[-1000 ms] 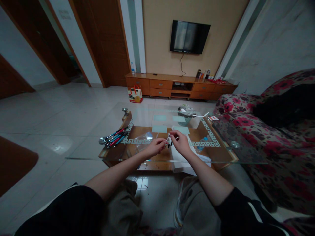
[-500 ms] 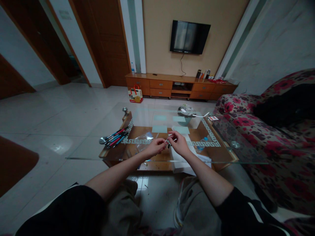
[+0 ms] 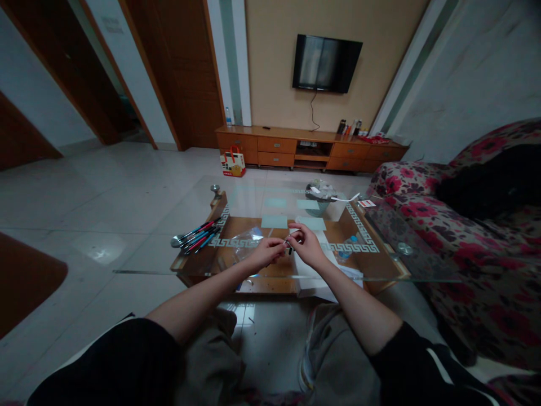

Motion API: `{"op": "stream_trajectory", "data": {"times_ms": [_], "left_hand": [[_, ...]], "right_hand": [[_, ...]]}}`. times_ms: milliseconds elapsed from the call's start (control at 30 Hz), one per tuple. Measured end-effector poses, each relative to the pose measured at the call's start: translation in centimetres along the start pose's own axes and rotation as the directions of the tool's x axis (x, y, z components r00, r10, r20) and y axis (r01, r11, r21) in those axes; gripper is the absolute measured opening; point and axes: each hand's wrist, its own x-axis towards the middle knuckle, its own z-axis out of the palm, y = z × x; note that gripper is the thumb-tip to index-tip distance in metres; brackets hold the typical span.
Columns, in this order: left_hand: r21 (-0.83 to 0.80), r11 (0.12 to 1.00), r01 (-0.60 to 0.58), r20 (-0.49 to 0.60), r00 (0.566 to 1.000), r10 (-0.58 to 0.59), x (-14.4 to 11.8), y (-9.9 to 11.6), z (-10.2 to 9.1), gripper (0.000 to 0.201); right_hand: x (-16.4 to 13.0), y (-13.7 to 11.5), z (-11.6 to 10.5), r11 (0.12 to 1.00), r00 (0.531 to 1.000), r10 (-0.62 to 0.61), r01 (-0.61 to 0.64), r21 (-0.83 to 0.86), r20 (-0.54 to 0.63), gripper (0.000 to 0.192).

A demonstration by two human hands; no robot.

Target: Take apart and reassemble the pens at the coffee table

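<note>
Over the glass coffee table [image 3: 152, 265] my left hand [image 3: 270, 252] and my right hand [image 3: 307, 245] meet with their fingertips nearly touching. Both are closed in a pinch around a small, thin, pale piece [image 3: 287, 242], too small to name and partly covered by fingers. A short dark bit [image 3: 290, 251] shows just below the fingertips; I cannot tell whether it belongs to the same piece. To the left, a bunch of pens [image 3: 198, 237] in red, blue and black lies on the glass. A clear plastic bag [image 3: 248, 239] is beyond my left hand.
A white box [image 3: 306, 287] and a bottle with a blue cap [image 3: 349, 246] show on the right side of the table. A lined waste basket [image 3: 319, 203] appears at the far side. A flowered sofa [image 3: 422, 208] stands right; a paper bag [image 3: 232, 163] is by the cabinet.
Both hands stay in nearly the same place. The fingertips have shifted slightly around the small piece, and less of its pale length shows now.
</note>
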Motion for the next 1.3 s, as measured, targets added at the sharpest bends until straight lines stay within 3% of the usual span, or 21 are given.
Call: {"op": "stream_trajectory", "data": {"times_ms": [400,567,700,1067,1300], "left_hand": [[-0.008,0.999,-0.042,-0.005,0.999,0.042,0.2,0.2,-0.2,0.033],[0.034,0.999,-0.013,-0.078,0.997,0.015,0.4,0.1,-0.1,0.033],[0.061,0.998,0.009,-0.131,0.991,-0.001,0.6,-0.1,-0.1,0.031],[0.097,0.995,-0.001,-0.179,0.984,0.019,1.0,-1.1,-0.6,0.032],[0.108,0.994,-0.01,-0.185,0.982,0.029,1.1,-1.5,-0.8,0.031]], "right_hand": [[-0.1,0.5,0.1,1.0,1.0,0.005,-0.005,-0.025,-0.013,0.042],[0.4,1.8,-1.1,0.979,0.985,-0.049,0.014,-0.205,-0.167,0.041],[0.7,2.9,-2.1,0.969,0.968,-0.041,-0.022,-0.247,-0.247,0.03],[0.7,4.2,-2.7,0.952,0.969,0.041,-0.112,-0.285,-0.244,0.026],[0.7,3.9,-2.6,0.937,0.978,0.031,-0.101,-0.335,-0.207,0.027]]}}
